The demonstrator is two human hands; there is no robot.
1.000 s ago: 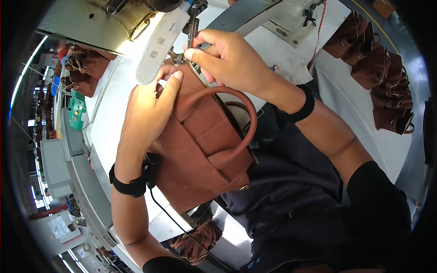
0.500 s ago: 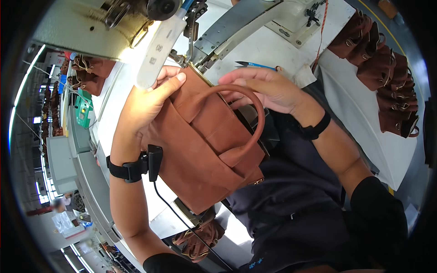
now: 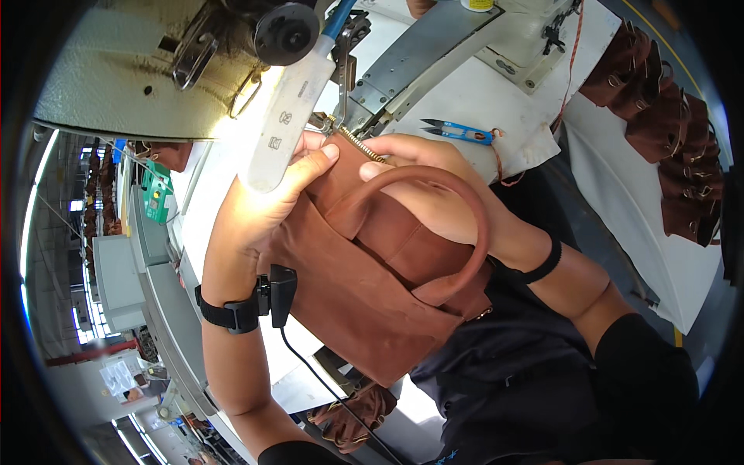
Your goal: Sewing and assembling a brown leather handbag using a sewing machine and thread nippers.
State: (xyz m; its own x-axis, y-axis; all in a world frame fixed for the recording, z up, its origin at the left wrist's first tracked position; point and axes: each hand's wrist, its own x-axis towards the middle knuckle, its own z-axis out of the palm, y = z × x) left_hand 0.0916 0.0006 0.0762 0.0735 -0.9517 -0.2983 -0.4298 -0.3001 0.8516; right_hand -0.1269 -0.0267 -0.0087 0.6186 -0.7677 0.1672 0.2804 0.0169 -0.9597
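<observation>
A brown leather handbag with a rounded handle lies tilted under the sewing machine. Its brass zipper runs along the top edge, up to the machine's presser foot area. My left hand grips the bag's far corner, thumb on top of the leather and fingers mostly hidden behind. My right hand pinches the zipper edge between thumb and fingers, close to the left fingertips. The handle crosses in front of the right hand. The needle cannot be made out.
The sewing machine head and a white lamp overhang my left hand. Blue thread snips lie on the white table beyond my right hand. Several brown bags stand at right; brown leather pieces hang below the table edge.
My right hand, which was loosely open beside the zipper, has moved left and closed on the zipper edge, under the handle. The left hand keeps its grip. The whole view has shifted slightly.
</observation>
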